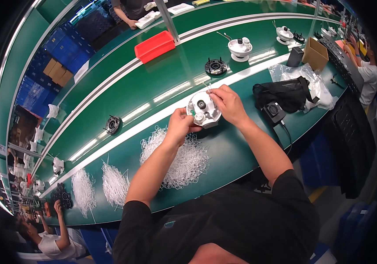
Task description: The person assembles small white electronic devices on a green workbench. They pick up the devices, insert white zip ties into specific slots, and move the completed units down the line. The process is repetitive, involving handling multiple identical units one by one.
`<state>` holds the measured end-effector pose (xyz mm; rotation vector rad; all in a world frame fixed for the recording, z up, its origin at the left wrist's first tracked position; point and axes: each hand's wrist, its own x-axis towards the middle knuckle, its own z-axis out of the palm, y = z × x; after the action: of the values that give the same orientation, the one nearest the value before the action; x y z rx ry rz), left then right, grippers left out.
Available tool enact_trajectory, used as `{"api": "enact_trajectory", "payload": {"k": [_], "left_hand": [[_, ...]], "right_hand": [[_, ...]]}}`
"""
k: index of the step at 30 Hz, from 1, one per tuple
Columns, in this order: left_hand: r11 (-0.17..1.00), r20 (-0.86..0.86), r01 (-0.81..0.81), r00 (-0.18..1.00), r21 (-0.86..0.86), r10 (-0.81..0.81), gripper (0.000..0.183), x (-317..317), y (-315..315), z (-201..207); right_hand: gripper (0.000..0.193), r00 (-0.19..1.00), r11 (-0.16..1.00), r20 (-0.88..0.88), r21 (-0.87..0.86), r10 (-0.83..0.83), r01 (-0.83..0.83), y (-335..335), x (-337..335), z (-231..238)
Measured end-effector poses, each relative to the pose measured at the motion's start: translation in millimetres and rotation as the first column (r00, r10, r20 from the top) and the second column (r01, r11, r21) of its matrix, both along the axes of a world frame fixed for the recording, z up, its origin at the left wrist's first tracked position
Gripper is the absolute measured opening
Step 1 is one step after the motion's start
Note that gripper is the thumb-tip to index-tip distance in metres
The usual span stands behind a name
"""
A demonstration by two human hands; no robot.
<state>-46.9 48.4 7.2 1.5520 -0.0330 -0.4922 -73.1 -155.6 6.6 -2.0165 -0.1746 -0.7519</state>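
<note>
Over the near side of the green bench, I hold a rounded white plastic housing (209,119) with a dark cylinder at its middle. My left hand (179,126) is closed on the housing's left edge, its thumb near a small green part. At the upper right rim, my right hand (228,104) pinches a thin white wire (210,86) that rises from the housing; its fingertips partly hide it. Below my left wrist lies a large tangled pile of thin white looped strands (184,163).
Two smaller strand piles, one nearer (114,185) and one farther left (83,193), lie leftward. On the belt stand black round parts (216,66) and white housings (240,49). A red bin (155,46) sits beyond. Rightward are a black mesh bag (280,94) and a cabled black device (273,113).
</note>
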Motion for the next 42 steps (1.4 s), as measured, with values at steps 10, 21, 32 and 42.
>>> {"api": "enact_trajectory", "payload": {"k": [10, 21, 32, 42], "left_hand": [[0.942, 0.14, 0.159, 0.968, 0.294, -0.207, 0.033, 15.3, -7.9, -9.8], [0.991, 0.412, 0.091, 0.903, 0.095, -0.123, 0.013, 45.8, -10.2, 17.6], [0.995, 0.383, 0.064, 0.923, -0.073, -0.031, 0.024, 47.1, -22.8, 22.9], [0.973, 0.308, 0.23, 0.928, -0.031, -0.21, 0.025, 52.7, -33.0, 10.6]], "right_hand": [[0.021, 0.963, 0.969, -0.176, 0.176, 0.206, -0.176, -20.5, 16.3, -12.2], [0.02, 0.96, 0.969, -0.138, 0.031, 0.246, -0.244, -24.8, 24.5, -16.2], [0.019, 0.94, 0.956, -0.176, 0.064, 0.293, -0.286, -29.3, 23.1, -16.8], [0.018, 0.946, 0.954, -0.126, 0.052, 0.299, -0.295, -29.7, 24.6, -18.7]]}}
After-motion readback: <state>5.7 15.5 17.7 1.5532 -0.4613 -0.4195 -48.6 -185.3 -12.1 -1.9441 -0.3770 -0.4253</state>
